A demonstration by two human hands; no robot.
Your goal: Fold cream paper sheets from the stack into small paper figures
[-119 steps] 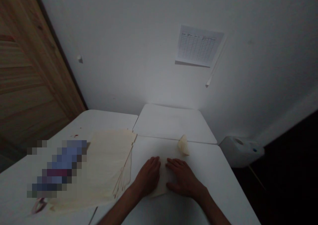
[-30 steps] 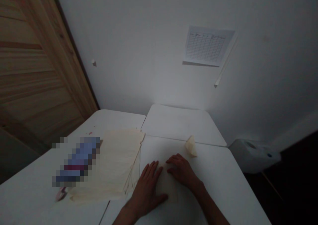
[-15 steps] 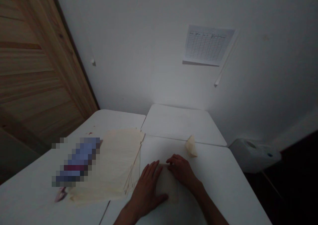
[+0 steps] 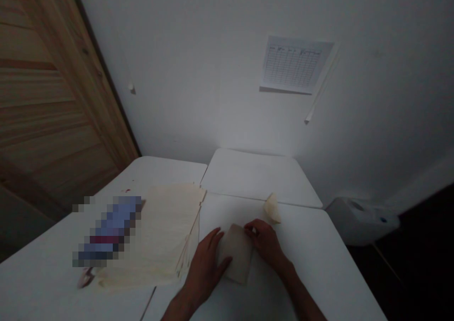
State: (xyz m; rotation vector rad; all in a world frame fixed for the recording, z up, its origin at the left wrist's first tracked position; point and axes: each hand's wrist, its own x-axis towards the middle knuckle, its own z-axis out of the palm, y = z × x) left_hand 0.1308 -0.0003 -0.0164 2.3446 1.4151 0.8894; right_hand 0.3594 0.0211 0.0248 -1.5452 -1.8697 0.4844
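Between my hands lies a folded piece of paper [image 4: 237, 255], greyish beige and roughly rectangular, on the white table. My left hand [image 4: 205, 262] is open along its left side, with the thumb resting on the paper and the fingers spread near its upper left edge. At the upper right corner, the fingers of my right hand [image 4: 265, 240] are pinched on the paper. Just beyond the right hand stands a small folded cream paper piece [image 4: 272, 208]. A stack of cream paper sheets [image 4: 166, 226] is spread left of my left hand.
A blurred-out blue item [image 4: 111, 229] lies on the stack's left side, with a small pinkish object [image 4: 85, 277] near it. White tabletops [image 4: 262, 177] meet at seams. A printed chart [image 4: 292, 65] hangs on the wall. Right of the table is a white plastic container [image 4: 362, 221].
The folded paper has turned slightly and shows more of its surface. My left hand has shifted a little left and drawn its fingers in; the right hand stays at the top corner.
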